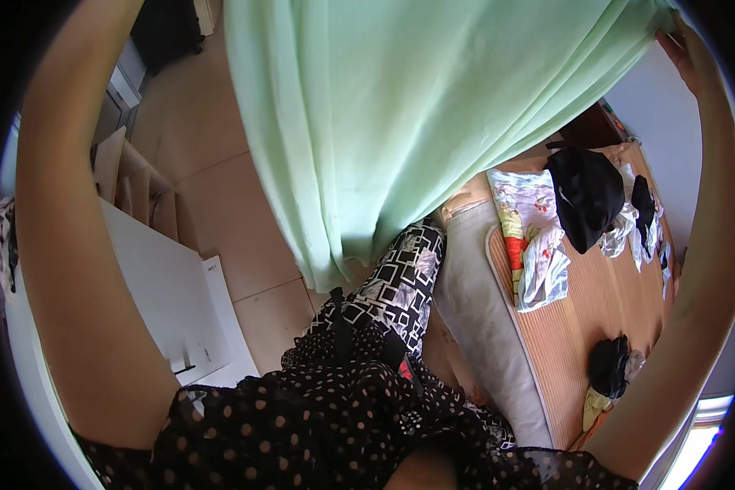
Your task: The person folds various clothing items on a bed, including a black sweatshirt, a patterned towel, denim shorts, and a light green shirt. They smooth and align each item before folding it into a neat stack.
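Green cloth (408, 106), a pale mint sheet or curtain, is hanging spread out in front of the person, held high between both raised arms and falling in soft folds down to about knee level. It is filling the top middle of the view and is covering part of the floor (220, 204) and the near end of the bed (572, 327).

The right hand (684, 53) is gripping the cloth's upper right corner, fingers closed around the edge. The left hand is out of the picture above the top edge, so I cannot tell how it is holding; only the left forearm (73, 212) is showing, reaching up toward the other corner.

As a judgement, the cloth is opened out full width but not yet folded or laid anywhere.

Below it, the person's dotted black dress (343, 408) and a black-and-white patterned garment (404, 278) are showing. On the bed's woven mat, a black bag (584, 196), a printed cloth (531, 245) and some small dark clothes (608, 363) are lying, well apart from the cloth. A white counter (163, 286) is standing at the left.
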The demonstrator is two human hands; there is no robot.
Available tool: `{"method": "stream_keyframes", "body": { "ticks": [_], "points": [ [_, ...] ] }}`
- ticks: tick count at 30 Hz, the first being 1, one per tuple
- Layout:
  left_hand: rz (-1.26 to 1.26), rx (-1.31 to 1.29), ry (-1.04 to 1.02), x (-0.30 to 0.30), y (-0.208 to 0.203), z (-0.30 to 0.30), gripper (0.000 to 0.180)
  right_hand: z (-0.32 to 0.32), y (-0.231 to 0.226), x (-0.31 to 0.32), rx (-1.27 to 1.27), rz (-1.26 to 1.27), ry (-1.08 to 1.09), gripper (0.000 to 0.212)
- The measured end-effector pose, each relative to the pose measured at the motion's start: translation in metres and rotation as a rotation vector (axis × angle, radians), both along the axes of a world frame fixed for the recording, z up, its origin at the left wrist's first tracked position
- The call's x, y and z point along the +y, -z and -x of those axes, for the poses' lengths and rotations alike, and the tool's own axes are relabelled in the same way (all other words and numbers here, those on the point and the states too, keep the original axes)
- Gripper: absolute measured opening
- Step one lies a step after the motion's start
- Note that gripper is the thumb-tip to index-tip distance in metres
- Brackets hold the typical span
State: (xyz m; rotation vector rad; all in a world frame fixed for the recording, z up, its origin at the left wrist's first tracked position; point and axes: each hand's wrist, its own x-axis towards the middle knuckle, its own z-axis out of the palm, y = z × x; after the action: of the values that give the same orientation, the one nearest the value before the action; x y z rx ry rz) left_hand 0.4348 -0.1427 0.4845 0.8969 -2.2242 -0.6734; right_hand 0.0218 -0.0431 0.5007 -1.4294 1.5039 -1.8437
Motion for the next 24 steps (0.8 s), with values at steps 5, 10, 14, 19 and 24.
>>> {"method": "stream_keyframes", "body": {
  "ticks": [5, 10, 14, 19, 24],
  "points": [
    [-0.099, -0.289, 0.322, 0.017, 0.062, -0.032, 0.038, 0.068, 0.021, -0.020, 0.192, -0.199, -0.415, 0.033],
    [-0.476, -0.008, 0.216, -0.012, 0.127, -0.030, 0.031, 0.016, 0.068, 0.008, 0.212, -0.330, -0.351, 0.036],
    [-0.597, 0.421, 0.121, -0.027, 0.139, -0.038, 0.035, 0.002, 0.075, 0.017, 0.165, -0.358, -0.645, 0.044],
    [-0.563, 0.150, 0.014, -0.022, 0.153, -0.005, 0.027, -0.017, 0.096, 0.021, 0.561, -0.735, -0.631, 0.065],
    [-0.449, -0.306, 0.316, -0.029, 0.206, 0.003, 0.022, -0.020, 0.116, 0.043, 1.022, -0.819, -0.314, 0.030]
  ]
}}
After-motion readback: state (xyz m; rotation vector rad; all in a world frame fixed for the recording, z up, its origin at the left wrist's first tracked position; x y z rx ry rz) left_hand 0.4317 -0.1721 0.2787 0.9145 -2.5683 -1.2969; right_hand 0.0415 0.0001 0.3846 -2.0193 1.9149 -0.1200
